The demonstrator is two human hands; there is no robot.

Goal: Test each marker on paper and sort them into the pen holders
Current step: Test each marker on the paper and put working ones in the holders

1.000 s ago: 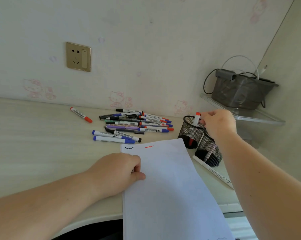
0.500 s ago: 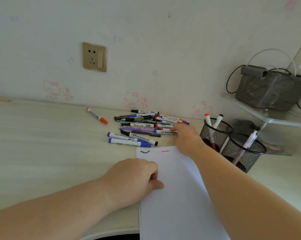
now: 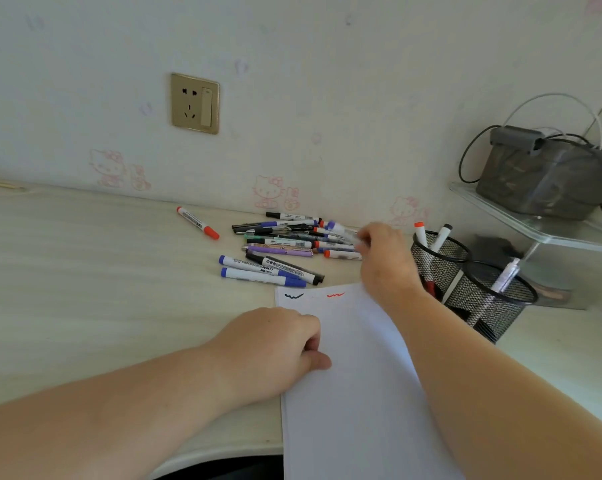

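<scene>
A heap of several markers [image 3: 282,249] lies on the desk near the wall, with one red-capped marker [image 3: 198,223] apart to its left. My right hand [image 3: 387,263] is at the heap's right end and grips a blue-capped marker [image 3: 341,231], blurred and lifted a little. My left hand [image 3: 275,344] rests with curled fingers on the left edge of the white paper [image 3: 355,393], which bears a dark squiggle and a red one. Two black mesh pen holders stand at the right: the nearer-the-wall holder [image 3: 439,263] has a red and a black marker, the front holder [image 3: 493,299] one pale marker.
A glass shelf [image 3: 542,230] at the far right carries a grey box [image 3: 545,178] with cables. A wall socket [image 3: 194,103] sits above the desk. The desk's front edge curves just below my left forearm.
My right hand left the pen holders, crossed to the marker heap and picked up a blue-capped marker. The camera view swung left. My left hand stayed on the paper.
</scene>
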